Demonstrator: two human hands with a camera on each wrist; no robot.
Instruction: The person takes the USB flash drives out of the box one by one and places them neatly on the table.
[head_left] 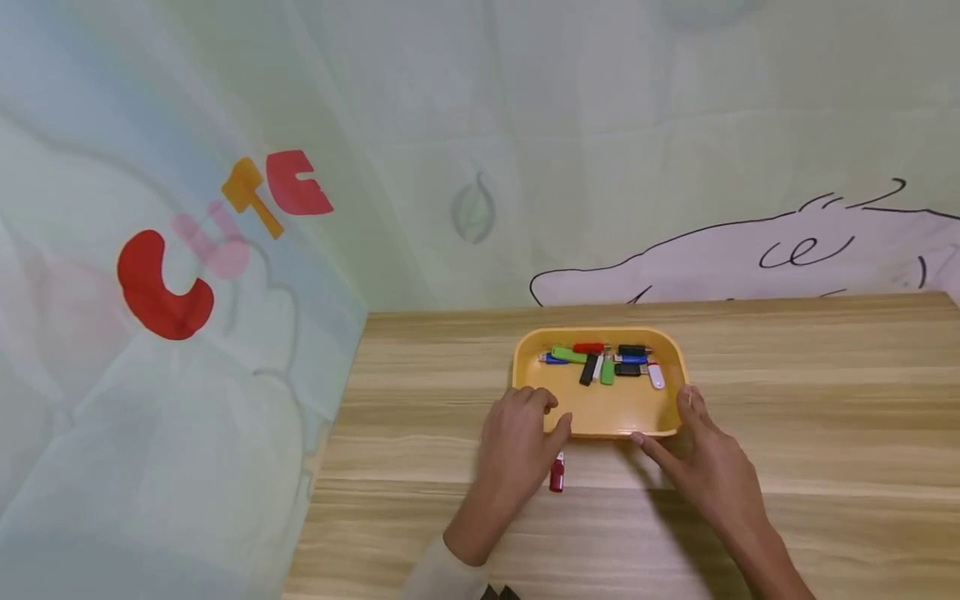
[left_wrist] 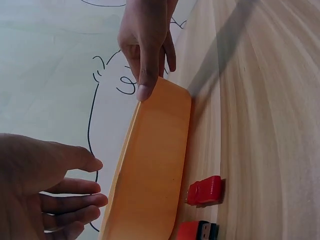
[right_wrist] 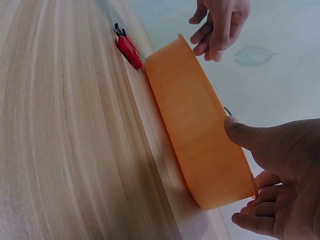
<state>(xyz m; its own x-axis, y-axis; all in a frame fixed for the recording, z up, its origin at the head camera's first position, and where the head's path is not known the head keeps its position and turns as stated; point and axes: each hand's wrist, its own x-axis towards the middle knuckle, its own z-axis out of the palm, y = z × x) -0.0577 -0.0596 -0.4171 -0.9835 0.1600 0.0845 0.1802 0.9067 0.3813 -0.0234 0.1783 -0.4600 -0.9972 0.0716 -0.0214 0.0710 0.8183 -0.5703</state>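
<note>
A yellow-orange plastic tray (head_left: 600, 410) rests on the table with several USB sticks (head_left: 607, 371) near its back wall, in green, black, blue, red and white. My right hand (head_left: 716, 471) grips its front right corner, thumb against the front rim and fingers round the side. At the front left corner hovers my left hand (head_left: 517, 437), its fingers loosely bent and holding nothing; in the left wrist view they look apart from the rim. A red USB stick (head_left: 557, 473) lies in front of the tray. Beside it, the left wrist view shows a red-and-black USB stick (left_wrist: 192, 231), partly cut off.
The wood-grain table (head_left: 840, 400) extends to both sides of the tray. A printed cloth (head_left: 420, 167) with cartoon drawings and coloured letters hangs behind the table and along its left side.
</note>
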